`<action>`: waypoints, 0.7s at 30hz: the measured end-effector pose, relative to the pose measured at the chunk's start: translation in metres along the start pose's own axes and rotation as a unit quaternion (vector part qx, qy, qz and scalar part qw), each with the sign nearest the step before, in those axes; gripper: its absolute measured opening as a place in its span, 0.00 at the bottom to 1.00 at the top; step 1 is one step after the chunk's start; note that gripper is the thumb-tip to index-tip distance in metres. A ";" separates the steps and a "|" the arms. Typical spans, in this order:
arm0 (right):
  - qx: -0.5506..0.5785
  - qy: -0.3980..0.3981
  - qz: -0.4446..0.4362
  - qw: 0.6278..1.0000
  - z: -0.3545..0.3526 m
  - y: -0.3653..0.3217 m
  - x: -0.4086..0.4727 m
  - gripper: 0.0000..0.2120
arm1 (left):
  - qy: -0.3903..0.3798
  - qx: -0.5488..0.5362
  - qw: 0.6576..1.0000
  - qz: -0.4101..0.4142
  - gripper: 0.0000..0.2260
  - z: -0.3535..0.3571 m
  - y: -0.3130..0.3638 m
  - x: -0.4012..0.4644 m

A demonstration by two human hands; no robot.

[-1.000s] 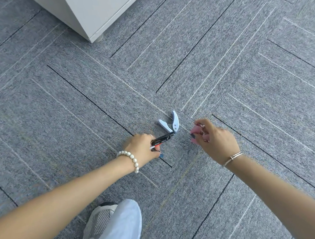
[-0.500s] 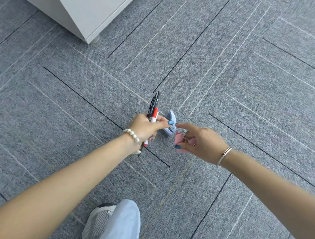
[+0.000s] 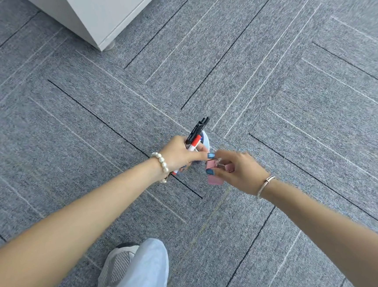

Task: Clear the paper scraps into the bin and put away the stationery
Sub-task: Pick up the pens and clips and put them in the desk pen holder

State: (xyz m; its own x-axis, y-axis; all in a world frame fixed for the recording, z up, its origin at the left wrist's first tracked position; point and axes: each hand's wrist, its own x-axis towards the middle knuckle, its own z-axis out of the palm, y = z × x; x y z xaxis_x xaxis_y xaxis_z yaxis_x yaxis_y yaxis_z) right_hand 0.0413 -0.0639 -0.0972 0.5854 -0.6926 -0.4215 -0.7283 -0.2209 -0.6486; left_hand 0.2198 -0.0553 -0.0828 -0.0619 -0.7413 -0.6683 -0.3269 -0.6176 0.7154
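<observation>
Left hand (image 3: 180, 154) grips the markers (image 3: 195, 136) – long axis points up-right, away from the person. Right hand (image 3: 238, 168), just beside, fingers (image 3: 224, 155) pinching pink binder clips (image 3: 214, 177); white-blue item (image 3: 205, 139) sits behind left hand – nearer it.

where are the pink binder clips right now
In the head view, the pink binder clips are pinched in the right hand, just below centre, beside the left hand holding the markers.

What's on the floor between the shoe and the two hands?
Nothing: the head view shows bare grey carpet between the shoe and the left hand and right hand.
</observation>
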 end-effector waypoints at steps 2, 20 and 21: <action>-0.001 0.014 -0.001 1.000 0.002 0.002 0.000 0.09 | 0.010 0.040 0.999 0.018 0.04 0.001 -0.001 0.001; -0.014 0.082 0.057 0.995 -0.017 0.022 -0.001 0.11 | 0.160 0.485 0.855 0.084 0.28 0.011 -0.001 0.026; -0.014 0.096 0.068 0.993 -0.021 0.024 0.000 0.11 | 0.163 0.518 0.834 0.097 0.28 0.016 0.002 0.027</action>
State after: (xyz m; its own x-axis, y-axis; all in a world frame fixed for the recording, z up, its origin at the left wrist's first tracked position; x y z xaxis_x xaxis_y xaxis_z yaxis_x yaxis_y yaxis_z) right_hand 0.0163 -0.0836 -0.1000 0.4038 -0.8353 -0.3732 -0.8077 -0.1339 -0.5743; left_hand 0.2026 -0.0726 -0.1026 -0.0044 -0.9372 -0.3489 -0.9906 -0.0438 0.1300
